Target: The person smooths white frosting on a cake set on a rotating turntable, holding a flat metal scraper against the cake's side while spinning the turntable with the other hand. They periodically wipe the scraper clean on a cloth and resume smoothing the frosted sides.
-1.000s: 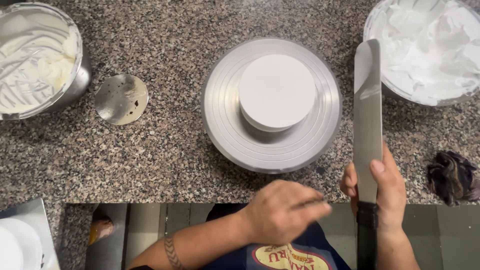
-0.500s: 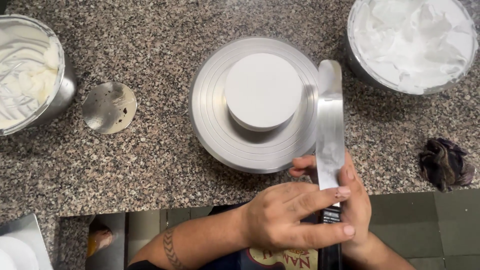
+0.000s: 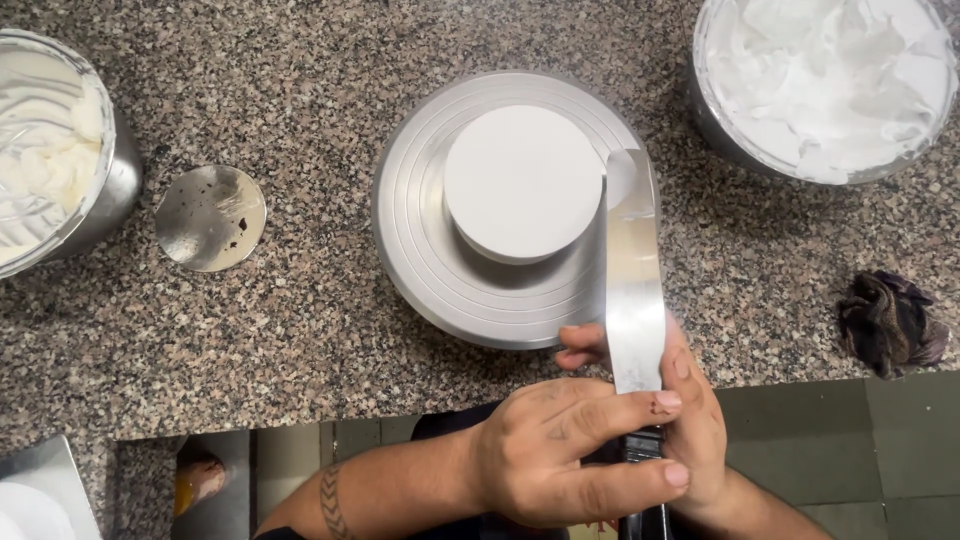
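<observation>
- Palette knife (image 3: 632, 270): a long flat steel blade, held over the near right part of the turntable (image 3: 420, 250), its rounded tip just beside the right edge of the white cake (image 3: 520, 180); whether the tip touches the cake cannot be told. A smear of white cream sits near the tip.
- Right hand (image 3: 690, 420) is wrapped round the lower blade and dark handle, fingers closed on the knife.
- Left hand (image 3: 570, 450) lies across the right one, its index finger and thumb pressed against the blade's base; fingers narrow, pinching the knife.
- Both hands hang at the near edge of the speckled granite tabletop (image 3: 300, 330), partly off it, above the tiled floor (image 3: 820, 450).
- Open room: bare tabletop lies between the turntable and the small round metal disc (image 3: 210, 217) to the left, and between the turntable and the crumpled dark cloth (image 3: 890, 320) to the right.
- Steel bowl of whipped cream (image 3: 50, 160) at far left is cut off by the frame edge; a second bowl of cream (image 3: 820, 80) at top right is cut off along the top.
- Knife handle is mostly hidden by the hands and runs out of the bottom edge.
- At bottom left a metal corner (image 3: 40, 480) is cut off, hard to make out.
</observation>
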